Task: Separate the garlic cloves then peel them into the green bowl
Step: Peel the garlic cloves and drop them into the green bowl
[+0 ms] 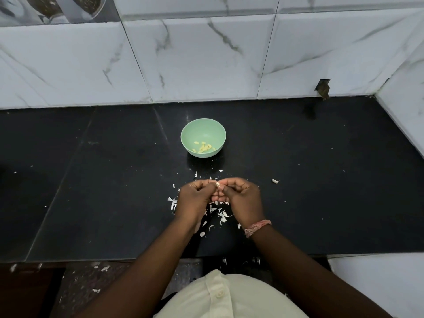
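Black and glossy, the stone tabletop point(114, 180) lies under both your hands, which meet just above it. Your left hand point(192, 198) and your right hand point(241, 198) have their fingers curled inward, knuckles facing each other, and both pinch one small pale garlic clove point(217, 185) at the point where thumbs and forefingers come together. That shared grip is closed on the clove: only a whitish tip of it shows between the fingertips, the rest is hidden, so you cannot tell which way its long axis runs.

Straight beyond the grip, well apart from it, stands the round pale green plastic bowl point(190, 131), upright, with a small heap of yellowish peeled garlic cloves point(204, 148) lying on its bottom, toward the side nearest the grip. Their directions are mixed and too small to read singly.

To the right of the grip and slightly beyond it lies one unpeeled white garlic clove point(274, 181), alone on the tabletop, its long axis running roughly left to right with a thin tail pointing right, away from the grip.

White papery garlic skins point(221, 214) are scattered under and around the grip, thickest on the side nearest you, between your wrists. A pink thread band point(258, 227) circles your right wrist.
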The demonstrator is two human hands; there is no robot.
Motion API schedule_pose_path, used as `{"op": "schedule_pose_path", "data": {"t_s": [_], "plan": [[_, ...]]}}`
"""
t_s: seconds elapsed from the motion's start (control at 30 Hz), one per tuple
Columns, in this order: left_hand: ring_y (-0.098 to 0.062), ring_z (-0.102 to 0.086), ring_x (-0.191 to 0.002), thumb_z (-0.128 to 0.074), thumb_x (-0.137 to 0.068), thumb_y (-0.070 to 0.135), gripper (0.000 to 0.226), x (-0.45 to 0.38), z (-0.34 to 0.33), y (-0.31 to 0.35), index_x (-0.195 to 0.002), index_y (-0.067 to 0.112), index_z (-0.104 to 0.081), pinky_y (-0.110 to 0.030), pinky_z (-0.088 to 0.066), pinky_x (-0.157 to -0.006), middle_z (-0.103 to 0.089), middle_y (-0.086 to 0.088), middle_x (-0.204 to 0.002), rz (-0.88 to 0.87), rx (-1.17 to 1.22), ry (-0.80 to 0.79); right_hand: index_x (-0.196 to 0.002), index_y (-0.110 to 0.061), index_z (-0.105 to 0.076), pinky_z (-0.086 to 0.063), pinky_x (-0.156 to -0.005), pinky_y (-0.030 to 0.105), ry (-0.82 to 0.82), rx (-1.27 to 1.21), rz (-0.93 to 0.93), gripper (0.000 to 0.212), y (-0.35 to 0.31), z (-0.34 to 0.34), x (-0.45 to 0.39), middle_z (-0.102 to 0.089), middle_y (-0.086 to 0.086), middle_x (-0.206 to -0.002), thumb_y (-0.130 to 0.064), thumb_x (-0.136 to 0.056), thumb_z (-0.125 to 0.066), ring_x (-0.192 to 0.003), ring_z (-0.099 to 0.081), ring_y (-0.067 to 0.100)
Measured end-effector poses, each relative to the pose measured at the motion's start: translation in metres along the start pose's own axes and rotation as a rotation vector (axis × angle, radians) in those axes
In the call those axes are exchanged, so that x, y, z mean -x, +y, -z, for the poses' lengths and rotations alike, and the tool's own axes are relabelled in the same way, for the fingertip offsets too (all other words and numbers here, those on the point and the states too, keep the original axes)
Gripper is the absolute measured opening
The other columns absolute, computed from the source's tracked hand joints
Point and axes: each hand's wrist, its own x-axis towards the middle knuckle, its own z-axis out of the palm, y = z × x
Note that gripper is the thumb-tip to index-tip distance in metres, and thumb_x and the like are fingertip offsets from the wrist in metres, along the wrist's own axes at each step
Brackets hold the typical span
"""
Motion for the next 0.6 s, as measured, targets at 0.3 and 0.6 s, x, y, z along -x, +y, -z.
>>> {"op": "schedule_pose_path", "data": {"t_s": [0.3,0.6], "plan": [[-0.011,-0.062,-0.058,-0.062,-0.089,-0.006,0.011,0.000,0.006,0.003,-0.096,-0.010,-0.070,-0.021,-0.053,-0.061,-0.068,-0.008,-0.069,-0.022,-0.023,-0.013,-0.104,-0.002,-0.074,-0.063,-0.077,0.040,-0.050,-0.078,-0.027,0.019,0.000,-0.005,-0.002,-0.076,0.021,-0.091,0.009,-0.094,-0.063,-0.075,-0.071,0.031],[-0.017,-0.065,-0.063,-0.070,-0.083,0.014,0.005,-0.004,0.019,-0.015,-0.084,0.010,-0.073,-0.043,-0.057,-0.076,-0.072,-0.006,-0.069,0.014,-0.283,0.107,-0.104,-0.003,-0.070,-0.055,-0.065,0.028,0.083,-0.261,-0.275,0.012,0.011,-0.010,0.000,-0.070,0.008,-0.086,0.002,-0.097,-0.063,-0.072,-0.064,0.013]]}}
